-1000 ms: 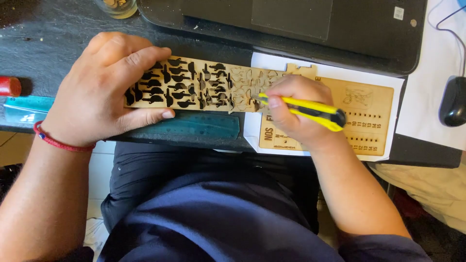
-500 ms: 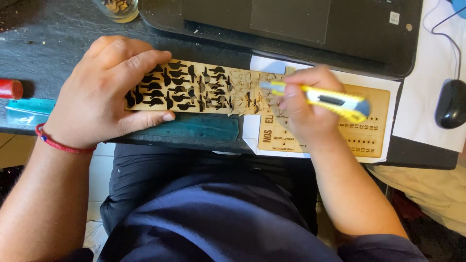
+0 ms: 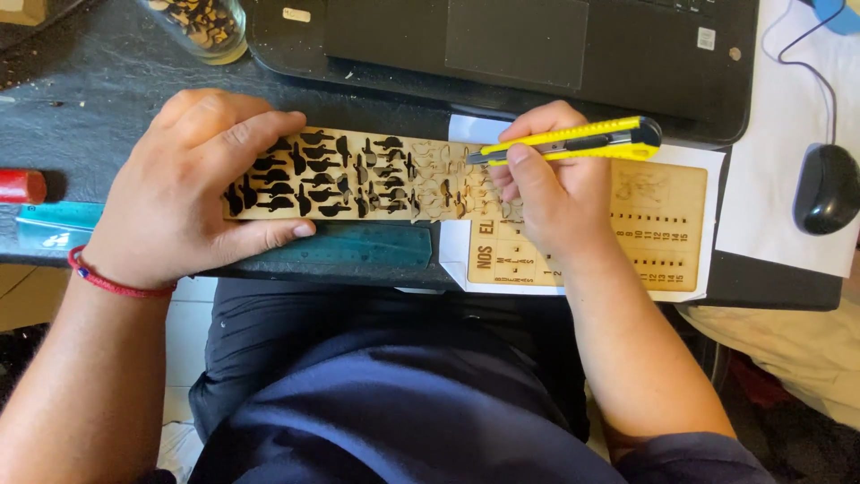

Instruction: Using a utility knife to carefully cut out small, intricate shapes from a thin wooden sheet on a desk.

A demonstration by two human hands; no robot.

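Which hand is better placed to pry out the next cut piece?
Right hand, probably: it grips the yellow utility knife, tip at the laser-cut wooden strip. Left hand pins the strip flat.

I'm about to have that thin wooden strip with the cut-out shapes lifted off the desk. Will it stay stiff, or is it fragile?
The wooden strip looks thin and flat, so probably light and fairly stiff. Many dark cut-outs leave narrow bridges between holes, so it may snap if bent or lifted by one end. The left hand presses it flat while the right hand works a yellow utility knife at it; unheld, it would likely slide.
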